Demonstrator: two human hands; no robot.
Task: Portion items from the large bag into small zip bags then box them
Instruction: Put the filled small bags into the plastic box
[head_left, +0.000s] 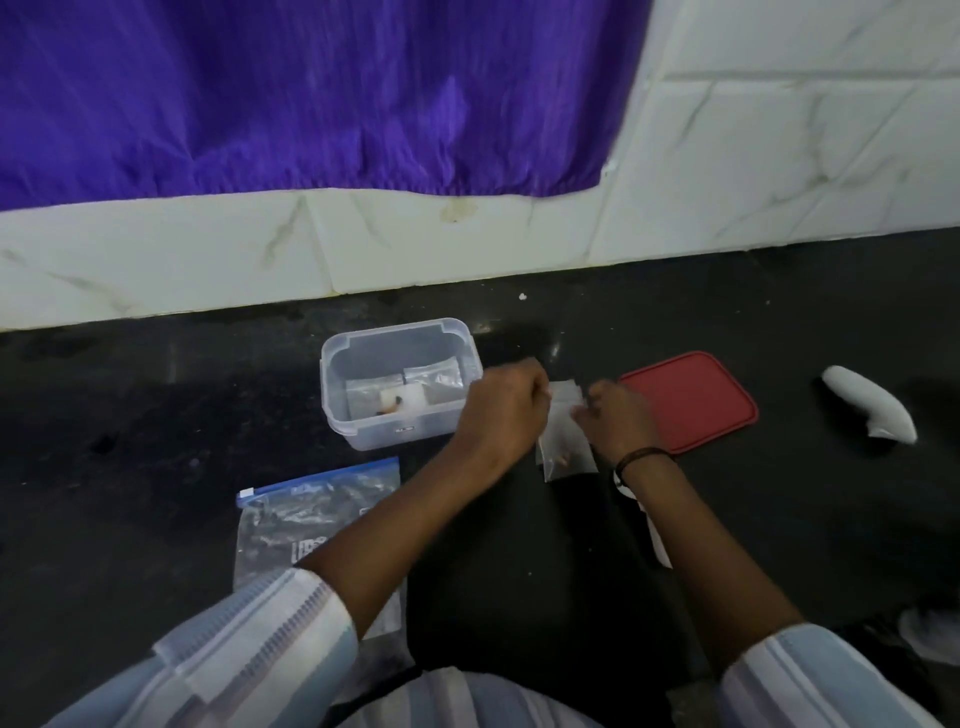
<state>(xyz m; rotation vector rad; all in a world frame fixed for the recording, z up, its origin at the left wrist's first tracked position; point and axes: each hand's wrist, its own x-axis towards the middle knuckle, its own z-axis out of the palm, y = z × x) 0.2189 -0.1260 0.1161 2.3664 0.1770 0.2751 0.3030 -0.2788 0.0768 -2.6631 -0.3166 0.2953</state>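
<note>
**While both hands pinch the strip, seal end to end**

While the small bag (563, 436) hangs between the two hands, its top edge is the working line. Left hand (506, 410) curled, pinching the strip's left end; right hand (615, 421) curled, pinching the right end. Blur hides the fingertips, so I cannot tell whether the seal is partly shut. Something small and brownish sits at the bag's bottom, below both hands.

Near, below and left of the left forearm: big bag (317, 519), blue zip strip, lying flat on the dark counter (156, 415).

Judgement: step in hand is closing the zip. To do it well, keep the bag upright so the contents stay low, press out air, then run the pinch along the strip without skipping a stretch. Check by a light tug at the mouth.

Farther, just left of the left hand: clear box (337, 384), open, several filled small bags inside. Just beyond the right hand: red lid (696, 400), flat. Short carry to the box; drop it flat.
</note>
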